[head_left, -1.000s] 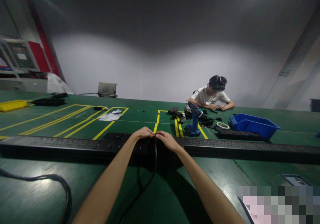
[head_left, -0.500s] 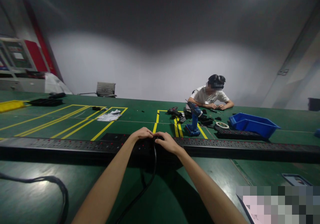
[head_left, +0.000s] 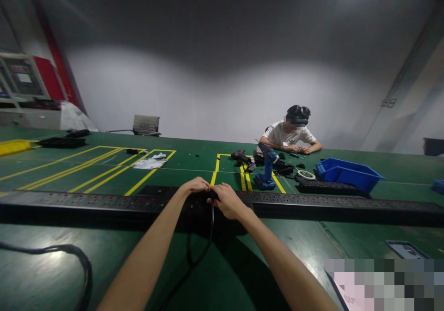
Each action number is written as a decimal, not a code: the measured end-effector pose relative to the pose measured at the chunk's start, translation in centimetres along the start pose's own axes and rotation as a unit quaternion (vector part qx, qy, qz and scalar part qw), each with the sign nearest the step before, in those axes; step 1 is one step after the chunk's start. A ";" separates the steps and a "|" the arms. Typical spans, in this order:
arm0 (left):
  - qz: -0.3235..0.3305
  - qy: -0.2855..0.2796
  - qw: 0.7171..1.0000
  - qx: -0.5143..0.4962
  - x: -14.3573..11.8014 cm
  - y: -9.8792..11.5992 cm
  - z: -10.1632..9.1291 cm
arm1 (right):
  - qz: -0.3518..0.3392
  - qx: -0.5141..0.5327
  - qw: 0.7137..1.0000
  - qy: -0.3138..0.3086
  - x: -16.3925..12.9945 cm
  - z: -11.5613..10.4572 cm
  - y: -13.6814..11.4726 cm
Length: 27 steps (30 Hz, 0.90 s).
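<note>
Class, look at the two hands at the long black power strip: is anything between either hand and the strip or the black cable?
Nothing visible is. The left hand and right hand both rest on the long black power strip, meeting where the black cable comes up; whether the fingers grip the cable cannot be told.

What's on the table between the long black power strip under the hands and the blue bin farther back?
In the head view, a shorter black power strip lies between the long power strip and the blue bin, just in front of the bin.

Dim room, wall lit, edges warped, soft.
</note>
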<state>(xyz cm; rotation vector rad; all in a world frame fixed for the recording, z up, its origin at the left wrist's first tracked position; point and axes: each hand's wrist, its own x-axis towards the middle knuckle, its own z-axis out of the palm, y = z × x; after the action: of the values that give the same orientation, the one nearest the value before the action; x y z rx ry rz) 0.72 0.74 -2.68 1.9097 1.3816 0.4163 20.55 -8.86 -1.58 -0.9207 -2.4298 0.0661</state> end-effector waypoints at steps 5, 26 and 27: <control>0.007 -0.015 1.000 -0.007 -0.1 -0.1 0.0 | 0.004 0.034 0.999 -0.004 0.0 -0.5 -0.1; 0.003 0.001 1.000 -0.014 -1.9 2.2 -0.1 | 0.125 0.134 0.983 0.001 0.5 -0.3 1.0; 0.002 0.002 1.000 -0.015 -1.9 2.1 -0.1 | 0.125 0.136 0.983 -0.001 0.4 -0.3 1.1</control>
<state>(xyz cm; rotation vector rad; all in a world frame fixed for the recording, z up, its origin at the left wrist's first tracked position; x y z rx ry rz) 1.36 -1.25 -0.81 1.8888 1.3666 0.4422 21.11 -7.83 -1.33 -1.0887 -2.2219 0.4758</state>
